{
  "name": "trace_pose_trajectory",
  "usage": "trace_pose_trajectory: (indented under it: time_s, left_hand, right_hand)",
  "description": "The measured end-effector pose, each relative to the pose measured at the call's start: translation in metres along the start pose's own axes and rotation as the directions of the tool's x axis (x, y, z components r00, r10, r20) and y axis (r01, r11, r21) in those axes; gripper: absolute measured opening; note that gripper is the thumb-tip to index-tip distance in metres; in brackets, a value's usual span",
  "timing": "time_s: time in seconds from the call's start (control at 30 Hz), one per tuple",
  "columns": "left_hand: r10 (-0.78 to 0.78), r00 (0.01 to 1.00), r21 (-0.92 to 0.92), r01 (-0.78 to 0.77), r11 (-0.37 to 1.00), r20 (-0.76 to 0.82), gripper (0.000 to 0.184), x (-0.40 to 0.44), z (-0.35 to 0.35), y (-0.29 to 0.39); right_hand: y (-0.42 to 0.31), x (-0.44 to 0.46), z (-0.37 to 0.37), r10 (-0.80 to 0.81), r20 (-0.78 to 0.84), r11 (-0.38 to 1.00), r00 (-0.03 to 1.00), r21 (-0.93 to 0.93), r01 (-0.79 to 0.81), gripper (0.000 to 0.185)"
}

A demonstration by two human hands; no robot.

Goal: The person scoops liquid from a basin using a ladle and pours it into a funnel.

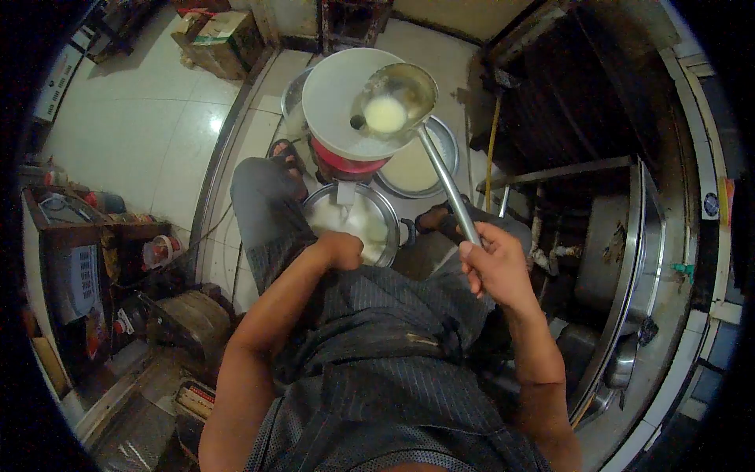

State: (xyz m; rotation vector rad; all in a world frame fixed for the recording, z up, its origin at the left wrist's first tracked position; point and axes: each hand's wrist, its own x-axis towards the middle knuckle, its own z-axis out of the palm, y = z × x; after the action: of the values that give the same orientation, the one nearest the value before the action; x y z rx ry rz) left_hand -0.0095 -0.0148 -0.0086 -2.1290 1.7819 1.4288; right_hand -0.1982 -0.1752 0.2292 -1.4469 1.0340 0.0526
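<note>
Two hands in play. Right hand (pixel 495 263) is curled round the end of a long ladle (pixel 451 185), smooth tubular metal handle, fingers closed on it. Ladle's round metal bowl sits over the wide white hopper (pixel 330 98), pale liquid inside. Hopper is a smooth round funnel on a glossy red body (pixel 346 163). Left hand (pixel 342 250) is balled up at the near rim of a round metal pot (pixel 389 211); can't tell if it grips anything. Pot has whitish contents, lumpy-looking. Second metal basin (pixel 452 149), shallow, round, pale liquid, sits right of the hopper.

Pale tiled floor (pixel 157 130) — glossy, yellowish wall (pixel 452 17)
</note>
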Motion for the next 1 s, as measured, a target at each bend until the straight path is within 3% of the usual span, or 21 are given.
trace_pose_trajectory:
  time_s: [0.13,0.53,0.73,0.83,0.9,1.0]
  left_hand:
    - [-0.003,1.0,0.037,0.002,0.999,0.016,0.034,0.001,-0.001,0.001]
    - [0.0,1.0,0.059,0.0,0.998,-0.006,0.033,-0.003,-0.001,0.004]
    - [0.118,0.988,0.087,-0.11,0.99,-0.097,0.03,-0.006,0.001,0.003]
    - [0.161,0.96,0.059,-0.151,0.987,-0.229,0.024,-0.02,-0.015,0.019]
    - [0.284,0.887,-0.035,-0.318,0.948,-0.364,0.022,-0.021,-0.02,0.023]
    - [0.358,0.799,-0.077,-0.447,0.891,-0.483,0.024,-0.037,-0.039,0.046]
  right_hand:
    - [-0.003,-0.001,0.001,0.015,-0.011,0.999,1.0,-0.042,-0.016,0.018]
    - [0.003,0.001,0.005,-0.043,-0.057,0.99,0.997,-0.136,0.035,0.029]
    - [0.011,0.001,0.008,-0.102,-0.081,0.981,0.992,-0.174,0.087,0.036]
    - [0.018,0.001,0.005,-0.124,-0.109,0.966,0.986,-0.241,0.095,0.038]
    - [0.032,0.004,0.001,-0.361,-0.079,0.836,0.929,-0.468,0.285,0.042]
    - [0.035,-0.001,-0.001,-0.513,-0.073,0.734,0.856,-0.555,0.392,0.043]
